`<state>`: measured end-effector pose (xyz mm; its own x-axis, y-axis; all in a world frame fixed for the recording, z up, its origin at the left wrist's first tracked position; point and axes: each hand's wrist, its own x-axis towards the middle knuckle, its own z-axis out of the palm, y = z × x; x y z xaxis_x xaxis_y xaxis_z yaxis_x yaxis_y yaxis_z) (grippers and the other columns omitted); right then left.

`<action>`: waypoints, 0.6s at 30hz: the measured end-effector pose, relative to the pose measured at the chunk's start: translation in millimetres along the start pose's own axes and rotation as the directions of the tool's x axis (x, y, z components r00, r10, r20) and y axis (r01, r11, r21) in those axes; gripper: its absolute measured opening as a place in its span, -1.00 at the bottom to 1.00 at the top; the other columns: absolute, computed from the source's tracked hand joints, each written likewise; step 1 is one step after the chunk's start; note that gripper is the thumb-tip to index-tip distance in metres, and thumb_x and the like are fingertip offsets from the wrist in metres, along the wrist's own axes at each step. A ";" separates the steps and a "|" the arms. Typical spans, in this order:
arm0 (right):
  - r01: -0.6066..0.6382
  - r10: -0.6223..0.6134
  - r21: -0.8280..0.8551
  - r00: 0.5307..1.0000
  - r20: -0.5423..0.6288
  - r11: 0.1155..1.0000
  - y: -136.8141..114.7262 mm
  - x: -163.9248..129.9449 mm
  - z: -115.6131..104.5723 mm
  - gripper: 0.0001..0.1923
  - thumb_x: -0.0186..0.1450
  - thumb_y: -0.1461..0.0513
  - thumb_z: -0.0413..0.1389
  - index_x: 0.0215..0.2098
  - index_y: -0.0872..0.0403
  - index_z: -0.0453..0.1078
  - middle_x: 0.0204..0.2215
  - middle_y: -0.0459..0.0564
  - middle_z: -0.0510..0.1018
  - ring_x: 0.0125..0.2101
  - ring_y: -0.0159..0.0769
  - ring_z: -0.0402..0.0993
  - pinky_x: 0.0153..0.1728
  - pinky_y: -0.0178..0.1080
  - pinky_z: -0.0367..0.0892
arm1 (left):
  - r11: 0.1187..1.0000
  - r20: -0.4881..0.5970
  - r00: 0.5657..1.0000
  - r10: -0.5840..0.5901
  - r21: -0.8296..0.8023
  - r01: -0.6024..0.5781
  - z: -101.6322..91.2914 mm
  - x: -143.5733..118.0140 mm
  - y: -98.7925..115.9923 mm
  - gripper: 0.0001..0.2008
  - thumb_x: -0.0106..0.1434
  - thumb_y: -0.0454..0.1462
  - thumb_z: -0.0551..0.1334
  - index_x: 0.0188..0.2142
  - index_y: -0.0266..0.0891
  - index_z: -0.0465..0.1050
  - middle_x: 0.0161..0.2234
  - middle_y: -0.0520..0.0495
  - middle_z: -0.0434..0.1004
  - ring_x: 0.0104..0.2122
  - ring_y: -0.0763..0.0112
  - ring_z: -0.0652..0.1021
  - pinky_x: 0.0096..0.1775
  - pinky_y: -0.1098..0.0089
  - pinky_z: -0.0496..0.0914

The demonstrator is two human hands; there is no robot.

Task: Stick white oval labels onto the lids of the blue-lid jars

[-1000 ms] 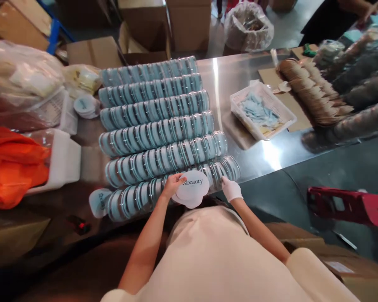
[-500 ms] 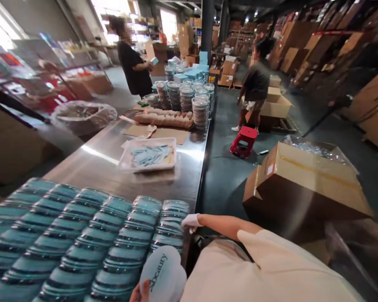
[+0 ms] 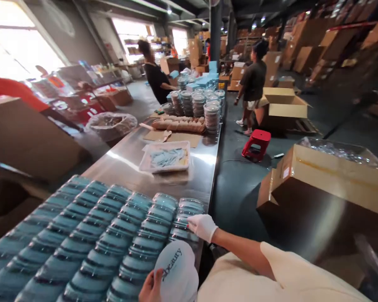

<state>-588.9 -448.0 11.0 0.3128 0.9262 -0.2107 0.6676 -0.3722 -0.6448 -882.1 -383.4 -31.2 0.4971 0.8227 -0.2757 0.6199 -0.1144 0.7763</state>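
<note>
My left hand [image 3: 151,287], bare, grips a small fanned stack of round pale labels [image 3: 175,268], the top one printed with "beauty" lettering. My right hand [image 3: 203,227] wears a white glove and reaches over the rightmost row of clear-lidded round tubs [image 3: 189,206]. Its fingers are bent together with the tips at a tub's edge; whether something thin is pinched in them is hidden. The tubs look blue-green inside and lean overlapping in several long rows, to the left of both hands.
On the steel table [image 3: 126,178] stands a white tray [image 3: 165,168] of small sachets. Beyond lie a row of tan wooden spoons [image 3: 179,125] and stacked filled tubs [image 3: 211,117]. Cartons [image 3: 330,167] and a red stool [image 3: 261,136] are at right. Two people stand farther back.
The view has swung left, so the table and tubs sit farther right. My right hand has come further over the tub row. The left hand still holds the labels.
</note>
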 end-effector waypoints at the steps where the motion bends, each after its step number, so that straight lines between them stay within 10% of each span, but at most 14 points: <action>1: 0.095 -0.096 0.044 0.995 0.021 0.994 -12.1 -2.9 -1.1 -0.58 0.40 0.00 0.08 0.11 -0.04 0.53 0.00 0.02 0.63 0.00 -0.20 0.56 -0.01 -0.28 0.39 | 0.990 -0.066 0.995 -0.074 -0.124 0.065 1.1 0.5 6.8 -0.54 -0.08 0.38 0.25 -0.35 0.32 0.62 -0.39 0.16 0.67 -0.27 0.05 0.68 -0.20 0.10 0.53; 4: 0.318 -0.310 0.003 0.922 0.230 0.948 -42.4 -5.1 -8.9 -0.61 0.29 0.04 0.20 0.07 -0.12 0.56 -0.07 -0.10 0.67 -0.07 -0.25 0.58 -0.09 -0.35 0.38 | 0.979 0.031 0.995 -0.092 -0.182 0.096 0.6 7.8 35.8 -0.32 -0.07 0.47 0.14 -0.50 -0.04 0.53 -0.55 0.05 0.47 -0.44 0.21 0.51 -0.36 0.27 0.41; 9: 0.274 -0.194 -0.193 0.915 0.353 0.942 -41.9 -10.4 -29.7 -0.79 0.22 0.17 0.19 -0.25 -0.08 0.67 -0.25 -0.10 0.70 -0.18 -0.23 0.60 -0.19 -0.31 0.37 | 0.980 0.212 0.977 0.008 -0.194 0.034 -8.9 -0.7 69.5 -0.32 0.08 0.36 0.17 -0.49 -0.25 0.44 -0.54 0.01 0.39 -0.46 0.35 0.41 -0.38 0.39 0.30; 14: -0.034 0.032 0.021 0.996 0.080 0.999 33.3 -18.7 -56.1 -0.64 0.25 0.05 0.07 -0.21 0.05 0.62 -0.26 0.01 0.69 -0.26 -0.21 0.58 -0.21 -0.26 0.40 | 0.936 0.283 0.958 0.052 -0.349 0.052 -32.5 -32.1 54.2 -0.51 0.10 0.00 0.40 -0.06 -0.24 0.56 -0.11 -0.09 0.61 -0.12 0.18 0.55 -0.08 0.35 0.41; 18: -0.209 0.213 0.040 0.953 -0.216 0.977 74.1 -26.2 -73.8 -0.50 0.20 -0.07 0.08 -0.21 0.15 0.57 -0.38 0.10 0.66 -0.37 -0.15 0.56 -0.24 -0.18 0.42 | 0.872 0.145 0.983 -0.112 -0.460 0.167 -29.6 -51.7 25.6 -0.52 0.09 -0.01 0.42 -0.08 -0.24 0.58 -0.13 -0.10 0.63 -0.15 0.20 0.57 -0.08 0.34 0.43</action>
<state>-497.8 -504.4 23.0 0.5862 0.7901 -0.1792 0.5598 -0.5550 -0.6153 -910.0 -412.4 19.7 0.5073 0.7407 -0.4403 0.3448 0.2938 0.8915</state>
